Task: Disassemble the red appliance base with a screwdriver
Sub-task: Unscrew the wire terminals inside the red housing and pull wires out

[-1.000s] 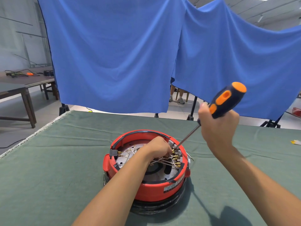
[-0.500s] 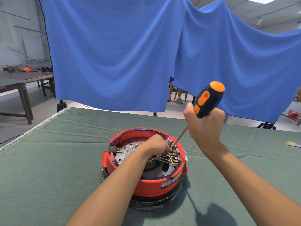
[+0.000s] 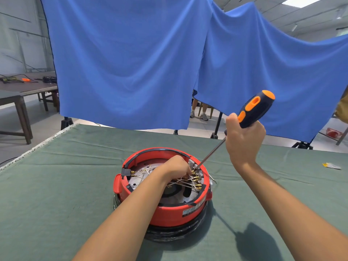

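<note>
Blue backdrop cloth [image 3: 131,63] hangs behind the far edge of the green-covered worktop [image 3: 56,185], big bare stretches of cloth left and right of the work. Red appliance base [image 3: 162,187] sits upside down near the worktop's middle, well in from every edge, on a dark ring underneath, open side up so wiring and terminals are reachable. Right hand [image 3: 243,140] clenched round the lower part of the screwdriver [image 3: 250,112] handle, orange-and-black grip sticking up past the fist; shaft slants down-left so the tip meets a screw or terminal at the base's far-right inner rim, likely angled to clear the rim wall. Left hand [image 3: 177,167] reaches inside the base, fingers curled among the thin wires [image 3: 183,182] beside the brass terminals [image 3: 196,178], apparently steadying or holding wires off the screw; exactly what it pinches, can't tell. Small yellowish scrap [image 3: 331,165] lies near the right edge, well apart. Plenty of room to swing the handle outward.
</note>
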Demonstrator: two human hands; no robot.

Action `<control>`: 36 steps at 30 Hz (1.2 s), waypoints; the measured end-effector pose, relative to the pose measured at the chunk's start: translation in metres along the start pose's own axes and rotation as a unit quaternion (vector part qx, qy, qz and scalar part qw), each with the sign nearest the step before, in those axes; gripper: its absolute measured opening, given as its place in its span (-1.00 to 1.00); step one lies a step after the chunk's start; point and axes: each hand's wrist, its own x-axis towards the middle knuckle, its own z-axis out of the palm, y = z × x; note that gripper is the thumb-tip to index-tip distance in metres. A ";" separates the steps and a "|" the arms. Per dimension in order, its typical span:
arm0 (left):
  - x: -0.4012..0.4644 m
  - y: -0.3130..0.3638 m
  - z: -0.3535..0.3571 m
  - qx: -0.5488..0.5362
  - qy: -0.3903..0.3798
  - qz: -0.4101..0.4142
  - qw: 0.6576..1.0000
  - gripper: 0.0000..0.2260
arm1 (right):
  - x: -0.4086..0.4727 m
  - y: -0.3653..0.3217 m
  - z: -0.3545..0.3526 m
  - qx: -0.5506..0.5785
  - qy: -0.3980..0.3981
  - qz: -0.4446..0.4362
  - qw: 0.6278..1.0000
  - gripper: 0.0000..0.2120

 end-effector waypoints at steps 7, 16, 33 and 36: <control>-0.002 0.003 -0.001 -0.018 0.001 -0.012 1.000 -0.82 | 0.006 0.013 -0.006 0.017 0.036 0.054 0.998 -0.71; 0.001 -0.001 0.001 0.020 0.055 -0.008 0.998 -0.82 | -0.005 0.018 -0.006 0.048 -0.013 0.040 0.998 -0.66; -0.015 0.000 -0.001 0.082 0.109 0.077 0.988 -0.80 | -0.004 -0.014 -0.013 0.005 -0.024 -0.084 0.996 -0.80; -0.017 0.001 0.002 0.128 0.065 0.071 0.987 -0.79 | -0.004 -0.019 -0.014 0.010 -0.029 -0.082 0.996 -0.79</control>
